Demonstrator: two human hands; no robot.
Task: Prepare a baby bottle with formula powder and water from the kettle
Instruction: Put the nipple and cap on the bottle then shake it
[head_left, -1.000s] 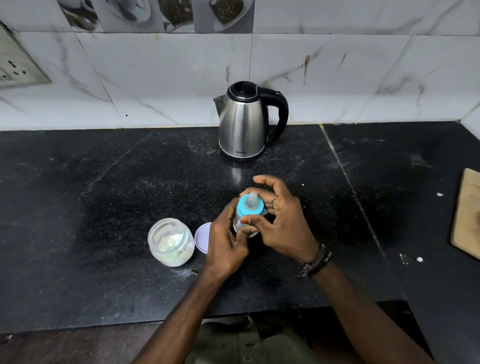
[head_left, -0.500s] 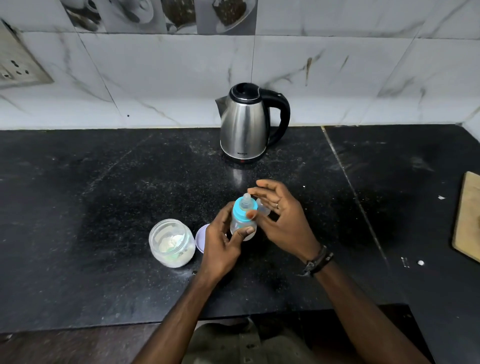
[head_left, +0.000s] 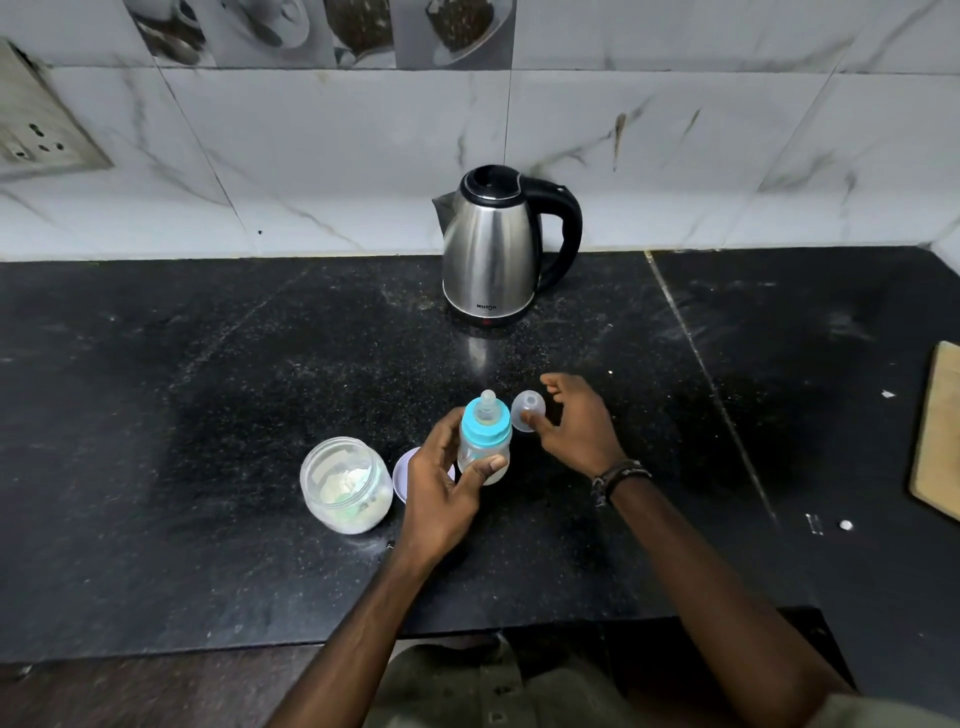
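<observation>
The left hand (head_left: 441, 483) grips a small clear plastic baby bottle (head_left: 483, 449) round its body, thumb across the front and fingers curled behind it, holding it upright just above the black speckled stone tabletop (head_left: 208, 415). The bottle carries a turquoise screw collar (head_left: 485, 427) with a translucent teat (head_left: 487, 402) standing bare on top.

The right hand (head_left: 574, 431) is just to the right of the bottle and pinches a clear dome-shaped plastic cap (head_left: 527, 410) between thumb and fingertips, apart from the teat and level with the collar; its remaining fingers are loosely curled. A dark braided band (head_left: 618, 475) circles the right wrist.

To the left of the left hand sits a clear round plastic jar (head_left: 345, 483), open at the top, with pale formula powder (head_left: 343, 480) inside. Between the jar and the left hand lies a pale lilac round lid (head_left: 402, 475), partly hidden behind the hand.

Farther back on the tabletop, near the wall, stands a stainless steel electric kettle (head_left: 491, 254) with a black lid and a black handle turned to the right, its spout pointing left. The wall behind is covered in white marble-patterned tiles (head_left: 363, 156), with a switch and socket plate (head_left: 36, 130) at far left. A light wooden board (head_left: 940, 436) shows at the right edge of the tabletop, cut off by the frame. A few white specks lie near it.
</observation>
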